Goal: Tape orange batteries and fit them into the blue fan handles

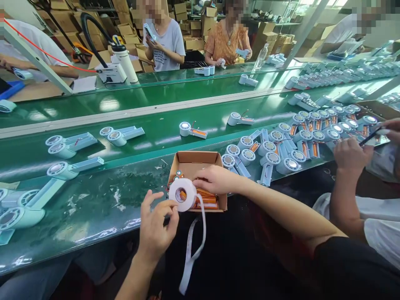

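Note:
My left hand (159, 223) pinches a roll of white tape (191, 199) by its lower left edge. From the roll a loose strip (200, 246) of tape or backing hangs in a loop below the box. An open cardboard box (197, 157) sits at the bench's front edge, holding orange battery packs (212, 204) and small round parts with wires (178, 174). Over the box is my right hand (215, 179), its fingers curled together close to the roll's right edge. What these fingertips hold, if anything, is hidden.
Several pale blue fan housings (273, 158) crowd the bench on the right; others (58, 171) lie at the left. More ride on the green belt (156, 137). A co-worker's hands (353, 152) work at the right. Other people sit across the line, near a white machine (112, 73).

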`<state>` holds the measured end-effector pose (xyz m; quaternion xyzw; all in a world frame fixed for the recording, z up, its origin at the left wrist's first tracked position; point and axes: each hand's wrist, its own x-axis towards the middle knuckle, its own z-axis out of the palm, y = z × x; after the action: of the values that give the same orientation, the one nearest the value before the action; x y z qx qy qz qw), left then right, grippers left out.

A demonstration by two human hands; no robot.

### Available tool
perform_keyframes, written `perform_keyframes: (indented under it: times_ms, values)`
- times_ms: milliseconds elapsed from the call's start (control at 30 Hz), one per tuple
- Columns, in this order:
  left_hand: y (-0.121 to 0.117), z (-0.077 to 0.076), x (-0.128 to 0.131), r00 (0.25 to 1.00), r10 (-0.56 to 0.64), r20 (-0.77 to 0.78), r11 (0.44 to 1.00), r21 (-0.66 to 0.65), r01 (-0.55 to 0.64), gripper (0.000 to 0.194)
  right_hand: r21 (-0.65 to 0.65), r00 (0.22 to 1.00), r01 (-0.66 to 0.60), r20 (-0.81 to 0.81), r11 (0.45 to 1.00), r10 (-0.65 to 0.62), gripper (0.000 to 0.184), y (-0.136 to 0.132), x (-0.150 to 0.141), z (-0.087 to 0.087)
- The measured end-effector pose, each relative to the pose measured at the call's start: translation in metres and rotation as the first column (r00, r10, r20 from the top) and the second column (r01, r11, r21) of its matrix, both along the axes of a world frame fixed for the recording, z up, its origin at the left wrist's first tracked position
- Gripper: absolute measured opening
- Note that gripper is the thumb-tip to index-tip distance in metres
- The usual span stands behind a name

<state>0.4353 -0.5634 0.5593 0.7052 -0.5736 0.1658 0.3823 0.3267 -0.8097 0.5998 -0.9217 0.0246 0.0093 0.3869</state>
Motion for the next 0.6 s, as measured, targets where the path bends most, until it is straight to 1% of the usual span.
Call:
perform_keyframes:
  times_ms: [33,67,100,133,167,233,267,333,367,400,433,467,500,533,567,600]
  values:
    - [-0.003,-0.004,-0.004,1.0,-0.004,-0.004,1.0,0.005,0.004,0.014,-0.047,0.999,-0.011,-0.042,0.999,0.009,0.031,-0.005,0.008,-0.001]
    - [-0.006,-0.007,-0.008,1.0,-0.013,0.0,1.0,0.008,0.013,0.011,-0.041,0.997,-0.046,-0.065,0.998,0.044,0.034,-0.009,0.014,0.0]
    - [-0.009,-0.01,-0.01,1.0,-0.02,0.009,1.0,0.011,0.02,0.007,0.006,0.995,-0.081,-0.058,0.997,0.081,0.036,-0.01,0.017,0.001]
    - [-0.012,-0.012,-0.012,1.0,-0.014,0.015,1.0,0.012,0.014,0.009,0.074,0.993,-0.113,-0.032,0.991,0.115,0.037,-0.01,0.018,0.002]
    - [-0.014,-0.013,-0.013,1.0,0.007,0.019,1.0,0.007,-0.007,0.017,0.14,0.989,-0.147,0.002,0.979,0.148,0.037,-0.01,0.017,0.002]
    - [-0.015,-0.013,-0.014,0.998,0.053,0.015,0.999,0.003,-0.053,0.029,0.253,0.976,-0.216,0.05,0.943,0.21,0.041,-0.01,0.012,0.0]
    - [-0.014,-0.012,-0.014,0.998,0.063,0.009,0.998,0.008,-0.063,0.03,0.313,0.968,-0.25,0.06,0.916,0.243,0.045,-0.012,0.01,-0.002]
    - [-0.009,-0.008,-0.014,0.998,0.067,-0.013,0.998,0.013,-0.067,0.023,0.432,0.947,-0.311,0.069,0.847,0.312,0.05,-0.018,0.007,-0.009]
    - [-0.005,-0.007,-0.015,0.997,0.071,-0.041,0.997,0.016,-0.07,0.019,0.463,0.94,-0.328,0.077,0.824,0.331,0.049,-0.021,0.007,-0.013]
    - [0.0,-0.005,-0.016,0.993,0.079,-0.088,0.997,0.021,-0.078,0.016,0.452,0.941,-0.329,0.084,0.829,0.328,0.046,-0.023,0.008,-0.016]
    - [0.004,-0.004,-0.016,0.984,0.088,-0.156,0.996,0.028,-0.085,0.014,0.387,0.946,-0.322,0.092,0.864,0.311,0.043,-0.024,0.01,-0.02]
    - [0.009,-0.004,-0.016,0.966,0.088,-0.245,0.996,0.037,-0.081,0.013,0.269,0.951,-0.308,0.102,0.912,0.291,0.039,-0.024,0.012,-0.023]
    - [0.012,-0.005,-0.016,0.935,0.067,-0.349,0.998,0.043,-0.056,0.014,0.117,0.953,-0.296,0.107,0.948,0.284,0.037,-0.022,0.015,-0.026]
    - [0.015,-0.007,-0.015,0.889,0.029,-0.457,0.999,0.033,-0.016,0.017,-0.044,0.952,-0.287,0.102,0.957,0.29,0.036,-0.019,0.019,-0.028]
    - [0.017,-0.01,-0.014,0.83,-0.018,-0.558,1.0,0.003,0.024,0.023,-0.186,0.947,-0.291,0.079,0.938,0.31,0.035,-0.015,0.023,-0.03]
    - [0.018,-0.014,-0.012,0.762,-0.066,-0.644,0.998,-0.042,0.051,0.031,-0.285,0.941,-0.31,0.047,0.907,0.336,0.034,-0.011,0.027,-0.031]
